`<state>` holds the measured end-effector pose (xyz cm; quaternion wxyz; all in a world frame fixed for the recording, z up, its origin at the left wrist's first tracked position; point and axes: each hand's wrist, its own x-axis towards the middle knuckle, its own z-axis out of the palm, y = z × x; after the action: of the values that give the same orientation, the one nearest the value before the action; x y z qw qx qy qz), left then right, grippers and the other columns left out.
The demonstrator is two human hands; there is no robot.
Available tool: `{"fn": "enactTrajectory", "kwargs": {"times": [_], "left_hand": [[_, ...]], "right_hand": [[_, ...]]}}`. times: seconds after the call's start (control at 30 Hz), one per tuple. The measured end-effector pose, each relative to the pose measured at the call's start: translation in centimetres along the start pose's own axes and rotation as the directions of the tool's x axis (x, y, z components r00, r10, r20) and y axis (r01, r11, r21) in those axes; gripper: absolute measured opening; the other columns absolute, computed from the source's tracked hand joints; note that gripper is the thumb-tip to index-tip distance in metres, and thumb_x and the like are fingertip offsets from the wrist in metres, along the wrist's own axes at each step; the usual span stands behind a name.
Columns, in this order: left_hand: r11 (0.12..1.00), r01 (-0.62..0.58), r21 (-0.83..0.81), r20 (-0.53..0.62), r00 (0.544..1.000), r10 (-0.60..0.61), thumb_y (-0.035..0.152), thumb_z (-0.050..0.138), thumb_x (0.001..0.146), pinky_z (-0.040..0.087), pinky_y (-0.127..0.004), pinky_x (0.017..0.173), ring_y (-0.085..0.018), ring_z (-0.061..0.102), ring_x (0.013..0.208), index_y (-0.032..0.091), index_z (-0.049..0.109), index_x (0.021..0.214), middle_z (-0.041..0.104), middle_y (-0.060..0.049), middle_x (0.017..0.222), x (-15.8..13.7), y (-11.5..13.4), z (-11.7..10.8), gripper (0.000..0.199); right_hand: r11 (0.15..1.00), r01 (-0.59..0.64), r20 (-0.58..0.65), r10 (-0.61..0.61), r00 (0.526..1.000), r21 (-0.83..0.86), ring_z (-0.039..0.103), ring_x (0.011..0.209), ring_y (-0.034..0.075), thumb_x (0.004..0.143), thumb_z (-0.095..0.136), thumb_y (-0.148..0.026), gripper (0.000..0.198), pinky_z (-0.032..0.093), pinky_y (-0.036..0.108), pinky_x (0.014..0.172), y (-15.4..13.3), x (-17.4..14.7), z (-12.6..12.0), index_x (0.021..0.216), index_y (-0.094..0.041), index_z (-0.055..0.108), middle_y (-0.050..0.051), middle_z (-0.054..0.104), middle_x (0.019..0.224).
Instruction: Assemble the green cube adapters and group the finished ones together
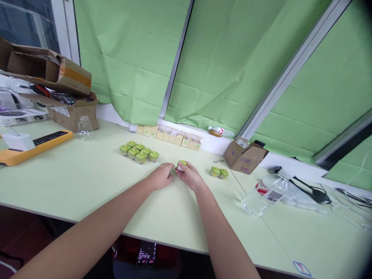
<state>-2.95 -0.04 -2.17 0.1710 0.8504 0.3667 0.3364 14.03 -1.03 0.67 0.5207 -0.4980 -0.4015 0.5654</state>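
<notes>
My right hand (190, 176) is closed around a small green-topped container (181, 164) with a pale or white side, held just above the table. Beside it, my left hand (161, 176) has its fingertips close to that container, thumb apart from the fingers. Whether they touch it is hard to tell. Just behind the left hand lies something clear, perhaps plastic. Further left, several similar green-topped containers (141, 157) with clear sides and yellowish tips stand in a cluster. Two more green-topped containers (215, 171) sit to the right of my hands.
A row of small beige boxes (167, 134) lines the wall. Rightward are an open cardboard box (244, 155) and a large clear bottle (266, 193). A glass jar (85, 128), yellow-black device (43, 144) and stacked cartons (72, 112) occupy the left. A phone (146, 252) lies below the table edge.
</notes>
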Motion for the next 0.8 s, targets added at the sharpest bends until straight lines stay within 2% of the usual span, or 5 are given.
{"fn": "enactTrajectory", "kwargs": {"times": [0.2, 0.33, 0.43, 0.6, 0.8], "left_hand": [[0.981, 0.014, -0.194, -0.064, 0.998, -0.027, 0.023, 0.055, 0.082, 0.052, -0.039, 0.09, -0.025, 0.061, 0.105, 0.02, 0.054, 0.123, 0.061, -0.012, 0.12, 0.3, -0.7, 0.3, 0.041], [0.943, -0.03, -0.332, -0.112, 0.994, -0.008, 0.021, 0.055, 0.082, 0.054, -0.036, 0.091, -0.023, 0.061, 0.11, 0.02, 0.043, 0.138, 0.053, -0.012, 0.136, 0.4, -0.5, 0.5, 0.057], [0.938, -0.074, -0.34, -0.131, 0.991, 0.031, 0.018, 0.054, 0.082, 0.054, -0.035, 0.091, -0.023, 0.059, 0.113, 0.02, 0.047, 0.135, 0.052, -0.012, 0.137, 0.4, -0.2, 0.3, 0.054], [0.951, -0.127, -0.284, -0.177, 0.981, 0.078, 0.013, 0.055, 0.078, 0.053, -0.035, 0.092, -0.024, 0.055, 0.119, 0.021, 0.05, 0.132, 0.05, -0.01, 0.138, 0.2, 0.7, -0.5, 0.055], [0.963, -0.186, -0.198, -0.102, 0.98, 0.168, 0.009, 0.05, 0.077, 0.046, -0.038, 0.098, -0.023, 0.057, 0.11, 0.023, 0.061, 0.119, 0.063, -0.006, 0.121, 0.5, 1.8, -1.3, 0.045]], "right_hand": [[0.989, -0.077, 0.083, 0.088, 0.993, -0.124, 0.063, 0.062, 0.011, 0.084, 0.068, -0.043, 0.026, 0.049, 0.021, 0.057, -0.4, -0.8, 0.3, 0.093, -0.02, 0.058, 0.004, 0.066, 0.074], [0.974, -0.067, 0.181, 0.108, 0.978, -0.215, 0.059, 0.059, 0.008, 0.079, 0.072, -0.044, 0.031, 0.045, 0.017, 0.051, -0.6, -1.0, 0.0, 0.098, -0.022, 0.059, 0.001, 0.065, 0.077], [0.966, -0.044, 0.231, 0.106, 0.967, -0.256, 0.057, 0.058, 0.008, 0.077, 0.075, -0.042, 0.034, 0.043, 0.016, 0.048, -0.5, -1.0, -0.1, 0.101, -0.022, 0.061, 0.0, 0.064, 0.077], [0.944, -0.033, 0.196, 0.103, 0.975, -0.329, 0.052, 0.052, 0.007, 0.072, 0.076, -0.038, 0.035, 0.04, 0.017, 0.045, -0.7, -1.3, 0.2, 0.099, -0.022, 0.062, -0.002, 0.062, 0.071], [0.925, -0.076, 0.056, 0.104, 0.993, -0.371, 0.047, 0.048, 0.008, 0.068, 0.07, -0.028, 0.021, 0.041, 0.02, 0.044, -0.9, -1.3, 1.0, 0.086, -0.018, 0.063, -0.002, 0.058, 0.064]]}}
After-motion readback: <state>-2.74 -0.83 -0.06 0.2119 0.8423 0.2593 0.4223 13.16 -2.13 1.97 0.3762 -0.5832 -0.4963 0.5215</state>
